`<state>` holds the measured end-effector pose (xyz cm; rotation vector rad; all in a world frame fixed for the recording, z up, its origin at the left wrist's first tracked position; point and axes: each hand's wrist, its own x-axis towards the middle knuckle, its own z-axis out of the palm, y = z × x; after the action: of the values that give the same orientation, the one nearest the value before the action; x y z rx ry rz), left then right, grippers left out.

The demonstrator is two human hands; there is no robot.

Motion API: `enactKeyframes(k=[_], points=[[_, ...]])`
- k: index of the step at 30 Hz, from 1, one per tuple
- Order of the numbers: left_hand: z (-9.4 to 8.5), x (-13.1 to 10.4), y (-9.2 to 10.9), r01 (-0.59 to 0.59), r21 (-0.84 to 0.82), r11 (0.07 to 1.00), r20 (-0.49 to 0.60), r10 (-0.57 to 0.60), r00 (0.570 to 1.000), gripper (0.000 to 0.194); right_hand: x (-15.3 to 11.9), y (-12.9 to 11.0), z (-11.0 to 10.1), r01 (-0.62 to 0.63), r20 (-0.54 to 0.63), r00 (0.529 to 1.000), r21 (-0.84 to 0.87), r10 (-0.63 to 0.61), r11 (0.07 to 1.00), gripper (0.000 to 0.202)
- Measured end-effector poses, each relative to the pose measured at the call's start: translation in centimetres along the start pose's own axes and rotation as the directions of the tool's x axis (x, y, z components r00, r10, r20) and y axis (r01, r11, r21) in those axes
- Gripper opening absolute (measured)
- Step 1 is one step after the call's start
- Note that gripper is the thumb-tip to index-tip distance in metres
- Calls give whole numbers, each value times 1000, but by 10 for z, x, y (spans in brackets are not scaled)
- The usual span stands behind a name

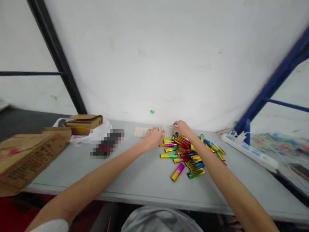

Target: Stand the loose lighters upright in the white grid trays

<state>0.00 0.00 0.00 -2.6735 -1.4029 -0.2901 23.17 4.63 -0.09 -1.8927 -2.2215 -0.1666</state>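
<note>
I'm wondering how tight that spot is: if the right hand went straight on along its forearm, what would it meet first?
Probably the white wall ahead; depth is unclear, though, so the right hand might brush the bumpy white tray beside its fingers first.

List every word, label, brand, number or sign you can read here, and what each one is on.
No text can be read in this picture.
Large cardboard box at the left: dark print on its side and red marks on top, too blurred to read.
Dark object: pixelated, nothing readable.
Shiny coloured pieces: too small to make out any lettering.
</note>
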Motion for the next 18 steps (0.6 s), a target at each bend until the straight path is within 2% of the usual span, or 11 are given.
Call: enactKeyframes(k=[5, 9, 13, 16, 18], points=[[3, 35, 28, 56, -24, 998, 42, -55, 998, 46, -10, 17, -3, -3, 96, 995, -5, 4, 1000, 31], [1, 58, 39, 126, -31, 992, 108, -122, 987, 52, -12, 21, -7, 3, 93, 996, 17, -5, 1000, 28], [-1, 65, 37, 161, -36, 986, 157, -153, 976, 54, -14, 26, -12, -4, 90, 996, 72, -2, 997, 22], [-3, 60, 29, 145, -52, 988, 140, -137, 981, 57, -15, 31, -13, -41, 60, 998, 113, 35, 993, 15], [-5, 55, 22, 128, -64, 990, 115, -120, 986, 52, -17, 34, -12, -72, 19, 997, 144, 70, 987, 19]])
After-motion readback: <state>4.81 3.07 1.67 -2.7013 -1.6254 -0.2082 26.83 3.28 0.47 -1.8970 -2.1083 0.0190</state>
